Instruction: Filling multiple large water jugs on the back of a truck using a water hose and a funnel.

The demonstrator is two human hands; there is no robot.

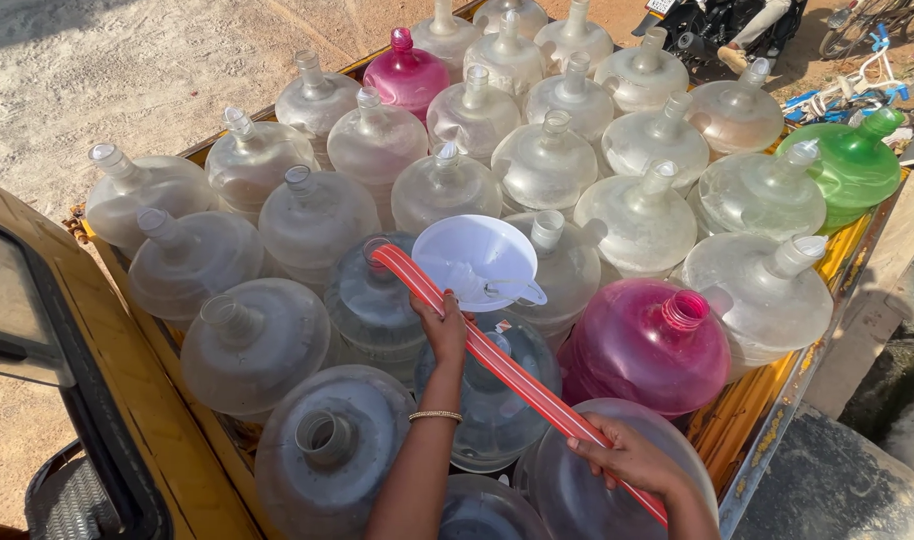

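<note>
left hand: fingers curled shut around the hose near its upper end, just under the funnel; thin beaded bangle on the wrist
right hand: fingers wrapped closed on the hose lower down, resting over a clear jug dome
hose: flat flexible plastic, red with pale stripes, runs diagonally from a jug mouth at upper left down to the lower right edge of view; upper tip sits at the neck of a clear jug
funnel: white smooth plastic, wide round bowl, small side handle; tilted, sitting among the jug necks just above the left hand; cannot tell if the hand touches it
clear jugs: big round-shouldered water jugs, translucent scuffed plastic, short ribbed necks, most uncapped, packed shoulder to shoulder in rows
pink jug: tinted translucent pink, open neck, just right of the hose
second pink jug: far row, pink cap end visible
green jug: translucent green, far right corner, tilted
truck bed: yellow painted metal wall, worn edge, holds all the jugs
ground: sandy, coarse, sunlit
</note>
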